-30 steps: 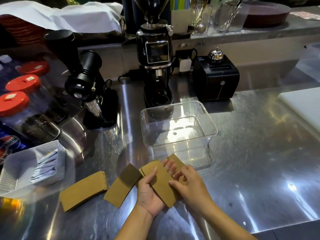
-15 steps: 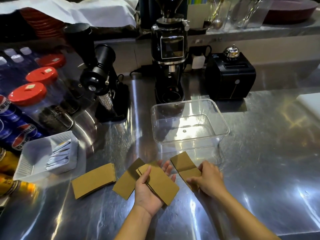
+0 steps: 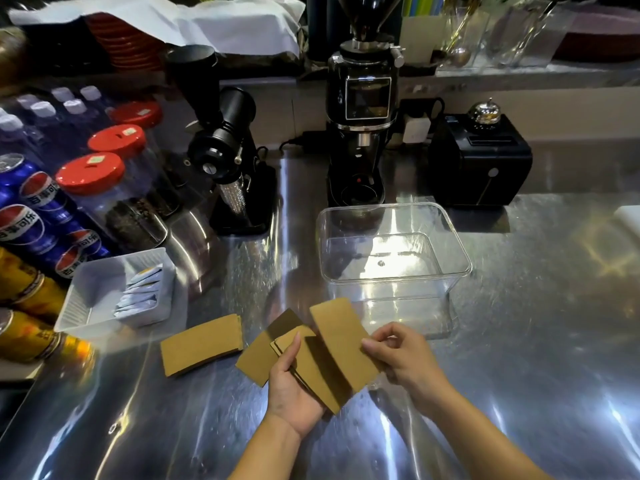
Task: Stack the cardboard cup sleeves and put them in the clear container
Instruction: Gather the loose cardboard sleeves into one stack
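My left hand (image 3: 294, 393) lies palm up and holds a small stack of brown cardboard sleeves (image 3: 311, 368), thumb pressed on top. My right hand (image 3: 403, 358) pinches one more sleeve (image 3: 341, 341) by its right edge and holds it over that stack. Two further sleeves lie flat on the steel counter: one sleeve (image 3: 254, 358) partly under the stack, the other sleeve (image 3: 201, 344) farther left. The clear container (image 3: 460, 271) stands open and holds nothing, just beyond my hands.
A white tray (image 3: 86, 299) with sachets sits at the left, with soda cans (image 3: 31, 220) and red-lidded jars (image 3: 90, 171) behind it. Two black grinders (image 3: 360, 109) and a black box with a bell (image 3: 481, 161) stand at the back of the counter.
My right hand has lifted a sleeve off the counter and carried it left, over the stack in my left hand. The camera has shifted left.
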